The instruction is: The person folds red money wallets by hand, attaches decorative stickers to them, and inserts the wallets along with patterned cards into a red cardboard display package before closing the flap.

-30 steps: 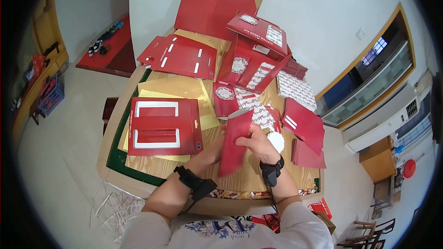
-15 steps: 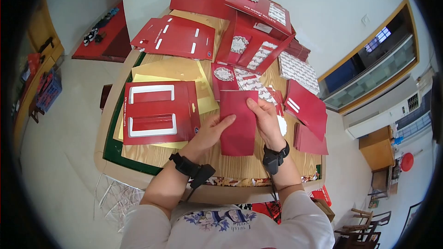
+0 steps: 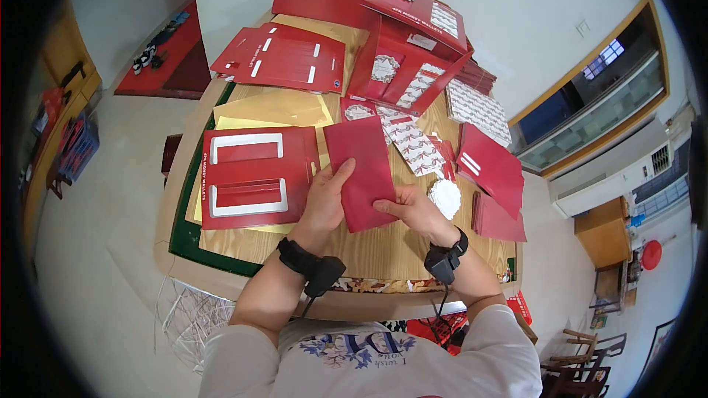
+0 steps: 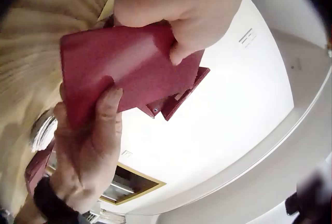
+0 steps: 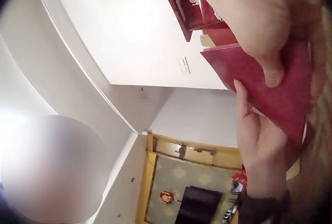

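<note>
A plain dark-red paper wallet [image 3: 360, 169] is held above the wooden table, tilted a little. The left hand [image 3: 323, 197] grips its left edge, thumb on the near face and fingers behind. At its lower right edge the right hand [image 3: 419, 210] pinches it, thumb in front. In the left wrist view the wallet [image 4: 124, 68] lies between the left hand [image 4: 181, 6] above and the right hand [image 4: 91, 146] below. The right wrist view shows the wallet [image 5: 264, 84] with both thumbs on it.
Left of the hands lies a red windowed card [image 3: 258, 177] over yellow sheets [image 3: 273, 108]. Behind stands a red display box [image 3: 405, 66]. To the right are a white scalloped label [image 3: 445, 198], patterned wallets [image 3: 478, 112] and red wallets [image 3: 490, 169].
The wallet has turned from a slant to upright, then tilted leftward. The left hand has moved up along its left edge; the right hand has shifted down to its lower right edge.
</note>
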Demonstrator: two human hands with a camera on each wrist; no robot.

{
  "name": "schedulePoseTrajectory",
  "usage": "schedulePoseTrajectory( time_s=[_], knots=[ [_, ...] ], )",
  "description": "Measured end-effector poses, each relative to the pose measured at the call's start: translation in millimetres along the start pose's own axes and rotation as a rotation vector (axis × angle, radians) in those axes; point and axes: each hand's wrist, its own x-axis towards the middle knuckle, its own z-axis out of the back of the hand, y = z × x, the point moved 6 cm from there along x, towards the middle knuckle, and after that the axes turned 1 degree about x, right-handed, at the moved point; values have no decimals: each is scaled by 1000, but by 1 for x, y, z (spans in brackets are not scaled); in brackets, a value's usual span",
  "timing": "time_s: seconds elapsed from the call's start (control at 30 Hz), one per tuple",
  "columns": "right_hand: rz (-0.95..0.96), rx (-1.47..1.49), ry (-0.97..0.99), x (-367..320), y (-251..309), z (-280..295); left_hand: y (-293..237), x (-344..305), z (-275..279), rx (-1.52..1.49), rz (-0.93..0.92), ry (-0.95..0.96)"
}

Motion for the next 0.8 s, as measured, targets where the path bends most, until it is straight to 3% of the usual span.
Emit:
schedulePoseTrajectory(
  time_s=[0.1,0.2,0.27,0.33,0.4,0.57,0.67,0.8],
  knots=[
    [-37,-97,21,0,4,-3,-5,2,3,159,-35,39],
    [137,-210,102,7,29,0,-17,-2,-4,57,-94,1],
    [96,-61,-64,18,69,19,-21,-4,-10,-65,-31,81],
    [247,-92,-201,42,105,39,-24,-11,-19,-114,49,145],
    [304,-205,-145,79,122,39,-26,-23,-31,-85,134,197],
    [456,-622,-66,200,75,24,-15,-25,-29,-16,206,293],
    [451,-865,-121,237,69,4,-22,-25,-29,-36,194,286],
    [653,-995,-37,261,66,-20,-25,-23,-26,-62,184,281]
  ],
)
